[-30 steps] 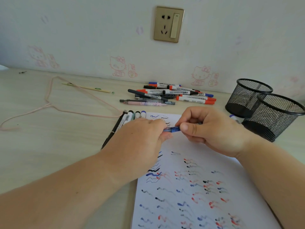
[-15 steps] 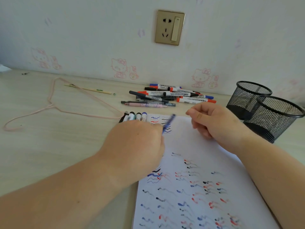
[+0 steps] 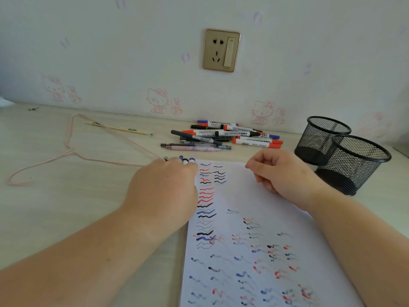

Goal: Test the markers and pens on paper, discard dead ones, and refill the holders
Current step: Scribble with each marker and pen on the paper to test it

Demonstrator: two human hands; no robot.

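My left hand (image 3: 163,191) reaches over the row of markers (image 3: 188,160) lying left of the white test paper (image 3: 241,191). Its fingers are curled down around a blue pen (image 3: 181,157), of which only the tip shows among the row's caps. My right hand (image 3: 281,173) rests on the paper's upper right part, loosely curled and holding nothing. Wavy red, blue and black test strokes cover the paper. A pile of markers and pens (image 3: 230,136) lies near the wall. Two black mesh holders (image 3: 321,138) (image 3: 360,165) stand at the right.
A thin pink hanger (image 3: 73,151) lies on the desk to the left, with a pale stick (image 3: 119,129) behind it. A gold wall socket (image 3: 221,49) sits above the pile. The wall runs close behind the desk.
Both hands held the blue pen over the paper. My right hand let go, and my left hand carried the pen left to the marker row.
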